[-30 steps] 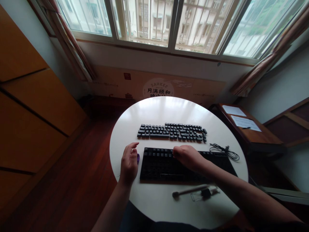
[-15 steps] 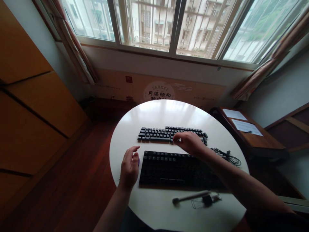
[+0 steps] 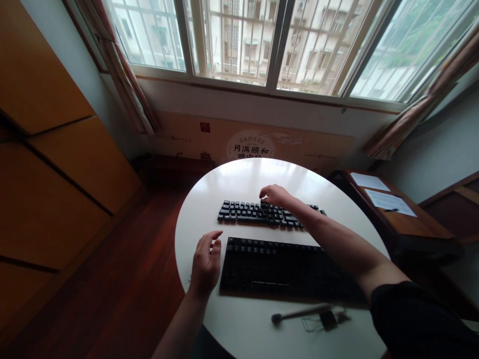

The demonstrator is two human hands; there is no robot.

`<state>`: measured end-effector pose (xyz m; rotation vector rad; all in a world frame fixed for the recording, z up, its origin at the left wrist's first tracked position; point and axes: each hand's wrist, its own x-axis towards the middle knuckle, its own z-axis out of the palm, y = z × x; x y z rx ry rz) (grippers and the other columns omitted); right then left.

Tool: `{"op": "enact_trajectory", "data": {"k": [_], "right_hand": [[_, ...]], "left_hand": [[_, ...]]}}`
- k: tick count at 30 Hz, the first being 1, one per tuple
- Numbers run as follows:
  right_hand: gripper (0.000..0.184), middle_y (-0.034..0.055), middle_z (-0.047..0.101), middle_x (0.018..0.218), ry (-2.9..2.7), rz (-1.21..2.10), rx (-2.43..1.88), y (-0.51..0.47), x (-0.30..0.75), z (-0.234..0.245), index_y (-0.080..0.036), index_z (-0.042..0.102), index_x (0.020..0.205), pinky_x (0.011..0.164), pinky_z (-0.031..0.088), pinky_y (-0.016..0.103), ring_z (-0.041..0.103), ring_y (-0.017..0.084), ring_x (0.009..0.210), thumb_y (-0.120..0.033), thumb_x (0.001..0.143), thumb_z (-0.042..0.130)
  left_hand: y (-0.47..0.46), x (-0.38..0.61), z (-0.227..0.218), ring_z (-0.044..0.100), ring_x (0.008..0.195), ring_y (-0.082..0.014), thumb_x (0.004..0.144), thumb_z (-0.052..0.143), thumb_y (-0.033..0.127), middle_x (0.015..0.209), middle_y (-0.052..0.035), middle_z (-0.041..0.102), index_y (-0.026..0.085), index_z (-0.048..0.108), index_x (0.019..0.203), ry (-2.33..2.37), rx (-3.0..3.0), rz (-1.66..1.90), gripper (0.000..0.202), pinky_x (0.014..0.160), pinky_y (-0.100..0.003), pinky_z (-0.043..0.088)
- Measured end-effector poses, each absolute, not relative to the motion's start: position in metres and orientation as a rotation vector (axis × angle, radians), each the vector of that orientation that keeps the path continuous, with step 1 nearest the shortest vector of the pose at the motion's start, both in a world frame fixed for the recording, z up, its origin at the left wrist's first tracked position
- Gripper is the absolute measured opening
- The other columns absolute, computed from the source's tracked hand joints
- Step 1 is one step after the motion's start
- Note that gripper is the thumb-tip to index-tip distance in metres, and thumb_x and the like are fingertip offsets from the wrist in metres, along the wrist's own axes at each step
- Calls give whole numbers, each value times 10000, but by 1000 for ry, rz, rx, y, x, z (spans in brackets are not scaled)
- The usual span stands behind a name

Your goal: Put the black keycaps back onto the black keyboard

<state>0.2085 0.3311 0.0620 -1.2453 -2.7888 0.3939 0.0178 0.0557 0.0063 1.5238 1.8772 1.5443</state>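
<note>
Over the far row of loose black keycaps (image 3: 243, 219), laid out in keyboard order on the white table, my right hand (image 3: 276, 195) is bent down with its fingers pinched on a keycap at the upper edge. Nearer to me lies a black keyboard (image 3: 284, 274); its two top rows carry keycaps on the left part, and the dark area below looks bare of them. My left hand (image 3: 206, 262) rests at the keyboard's left edge, fingers loosely curved and apart, holding nothing visible. My right forearm hides the keyboard's upper right.
In front of the keyboard lie a brush (image 3: 277, 319) and a small wire tool with a black block (image 3: 328, 320). A wooden side table (image 3: 422, 222) with paper sheets (image 3: 391, 202) stands at right. An orange cabinet (image 3: 56, 189) is at left, with windows beyond.
My right hand has moved away from me and slightly left, from the keycaps' lower edge to their upper edge. My left hand stays beside the keyboard. The view has shifted slightly.
</note>
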Motion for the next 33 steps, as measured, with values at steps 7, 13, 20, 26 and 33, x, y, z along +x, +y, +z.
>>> {"op": "enact_trajectory", "data": {"k": [7, 13, 20, 26, 33], "right_hand": [[209, 42, 759, 996, -2784, 396, -1283, 331, 200, 61, -178, 765, 958, 730, 472, 200, 679, 151, 909, -90, 797, 663], [188, 40, 744, 1003, -2658, 368, -1261, 304, 223, 98, -170, 730, 961, 781, 487, 234, 666, 158, 928, -111, 847, 592], [80, 8, 729, 859, -2521, 684, -1083, 206, 300, 106, -177, 696, 861, 736, 489, 225, 674, 131, 789, -150, 806, 645], [106, 14, 716, 856, -2526, 765, -1107, 162, 308, 68, -166, 637, 775, 763, 459, 235, 650, 131, 789, -64, 775, 605], [131, 25, 660, 801, -2641, 651, -1159, 158, 302, 52, -157, 631, 809, 720, 394, 228, 576, 136, 765, -40, 756, 610]], "left_hand": [[56, 18, 8, 647, 1057, -270, 991, 406, 426, 1118, -120, 686, 182, 650, 1127, 1889, 1511, 1545, 371, 875, -416, 540], [56, 20, 11, 649, 1045, -265, 988, 412, 414, 1107, -116, 690, 180, 653, 1123, 1897, 1517, 1539, 361, 880, -406, 535], [57, 19, 10, 644, 1052, -267, 987, 409, 444, 1117, -120, 687, 181, 656, 1120, 1887, 1549, 1502, 384, 874, -407, 542], [59, 17, 3, 645, 1069, -274, 979, 424, 486, 1152, -135, 678, 176, 646, 1149, 1853, 1421, 1491, 417, 873, -408, 541], [58, 17, 2, 641, 1064, -273, 981, 430, 489, 1152, -130, 680, 177, 651, 1153, 1859, 1392, 1507, 420, 858, -403, 532]]}}
